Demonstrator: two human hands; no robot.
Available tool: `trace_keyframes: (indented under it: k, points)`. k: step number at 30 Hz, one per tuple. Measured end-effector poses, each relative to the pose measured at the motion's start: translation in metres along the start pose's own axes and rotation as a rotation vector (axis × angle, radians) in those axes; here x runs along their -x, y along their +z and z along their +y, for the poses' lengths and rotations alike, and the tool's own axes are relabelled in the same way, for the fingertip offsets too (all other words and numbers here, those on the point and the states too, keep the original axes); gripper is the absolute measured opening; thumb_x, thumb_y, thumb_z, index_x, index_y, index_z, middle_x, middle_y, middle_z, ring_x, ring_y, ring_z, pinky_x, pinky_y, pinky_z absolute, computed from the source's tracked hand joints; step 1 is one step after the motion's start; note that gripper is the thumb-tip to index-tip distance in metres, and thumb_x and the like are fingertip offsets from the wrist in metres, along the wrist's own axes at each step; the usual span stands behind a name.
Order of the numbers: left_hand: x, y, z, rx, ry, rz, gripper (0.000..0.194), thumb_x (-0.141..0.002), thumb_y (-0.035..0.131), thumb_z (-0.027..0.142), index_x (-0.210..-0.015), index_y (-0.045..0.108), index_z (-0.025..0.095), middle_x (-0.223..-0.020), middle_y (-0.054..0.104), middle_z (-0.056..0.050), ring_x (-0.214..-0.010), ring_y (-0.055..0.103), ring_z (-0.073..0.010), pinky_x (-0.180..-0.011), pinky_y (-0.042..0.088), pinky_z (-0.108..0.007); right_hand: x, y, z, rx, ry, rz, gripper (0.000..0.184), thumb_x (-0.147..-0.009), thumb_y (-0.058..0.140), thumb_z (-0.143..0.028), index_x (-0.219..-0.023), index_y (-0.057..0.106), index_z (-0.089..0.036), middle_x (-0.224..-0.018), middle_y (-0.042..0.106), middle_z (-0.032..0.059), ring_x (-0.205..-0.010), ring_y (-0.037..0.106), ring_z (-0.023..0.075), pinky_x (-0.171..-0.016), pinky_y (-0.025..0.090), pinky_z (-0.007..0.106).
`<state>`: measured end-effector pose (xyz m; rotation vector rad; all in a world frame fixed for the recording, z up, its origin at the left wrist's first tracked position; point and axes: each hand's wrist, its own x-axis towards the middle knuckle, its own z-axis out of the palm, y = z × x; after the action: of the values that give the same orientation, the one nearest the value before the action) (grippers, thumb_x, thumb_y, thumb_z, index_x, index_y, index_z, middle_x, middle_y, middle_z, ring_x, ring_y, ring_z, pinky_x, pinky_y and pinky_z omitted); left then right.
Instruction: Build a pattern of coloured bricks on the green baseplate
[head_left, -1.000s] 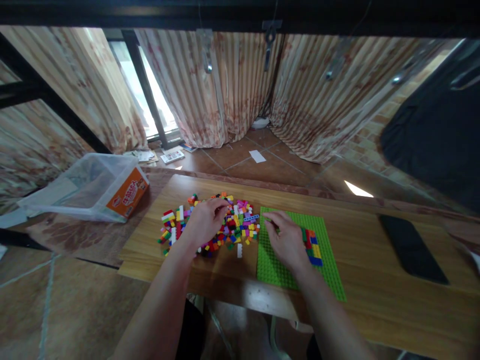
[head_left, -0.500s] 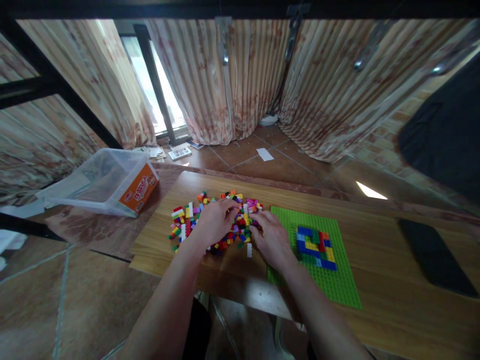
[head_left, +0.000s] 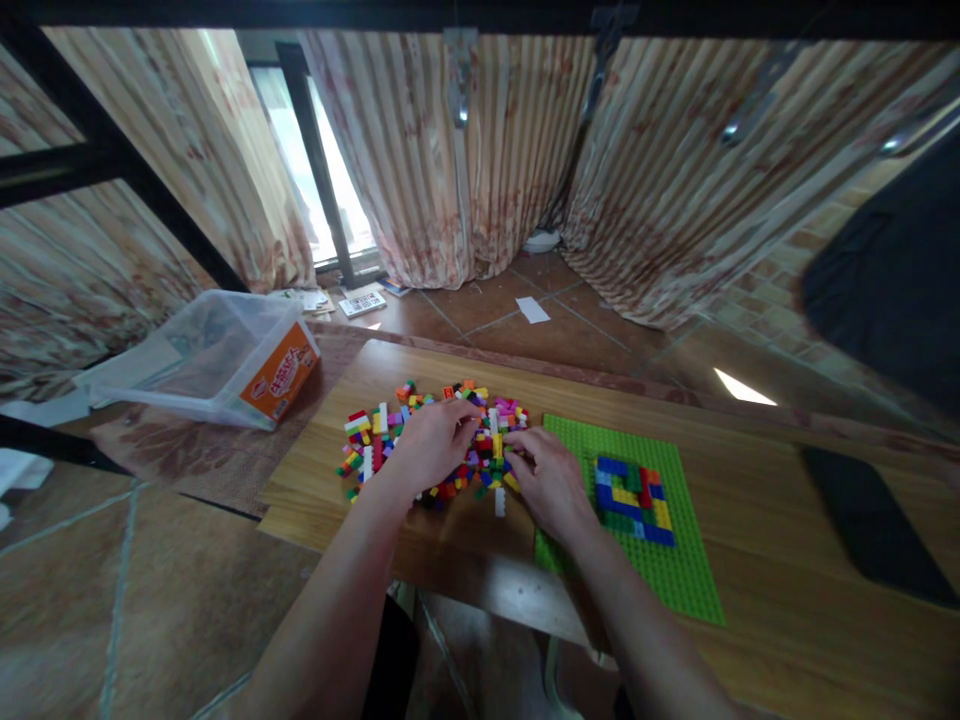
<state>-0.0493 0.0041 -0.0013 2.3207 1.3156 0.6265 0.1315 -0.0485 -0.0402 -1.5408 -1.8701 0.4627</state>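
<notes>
A loose heap of small coloured toy building bricks (head_left: 381,450) lies on the wooden table. Over the middle of the heap is my left hand (head_left: 437,437), its thumb and fingers drawn together; whatever they pinch is hidden. At the heap's right edge, my right hand (head_left: 551,475) has its fingers curled in close to some yellow bricks (head_left: 498,445). Its fingertips are pinched, and what lies between them is too small to make out. To its right, a green baseplate (head_left: 694,560) carries a flat block of blue, yellow, red, green and orange bricks (head_left: 634,500).
One white brick (head_left: 500,502) lies apart at the heap's near side. A dark phone-like slab (head_left: 877,525) rests on the table's right part. A clear plastic bin (head_left: 202,395) with an orange label stands on the floor at left. Curtains (head_left: 405,170) hang behind.
My right hand has moved left from over the green baseplate to the heap's edge, uncovering the built bricks. My left hand stays over the heap. The view has shifted slightly.
</notes>
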Motion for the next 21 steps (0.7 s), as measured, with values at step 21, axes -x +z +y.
trace_keyframes:
  k: [21]
  points:
    - [0.002, 0.008, 0.006, -0.094, 0.133, -0.101, 0.023, -0.090, 0.050, 0.016, -0.082, 0.072, 0.019, -0.089, 0.062, -0.005, -0.085, 0.060, -0.0167, -0.080, 0.048, -0.028, -0.006, 0.009, -0.003, 0.298, 0.069, 0.017, 0.036, -0.089, 0.054, -0.028, -0.124, 0.063, -0.023, -0.123, 0.057, 0.0114, -0.111, 0.051, 0.0275, -0.094, 0.044, 0.041]
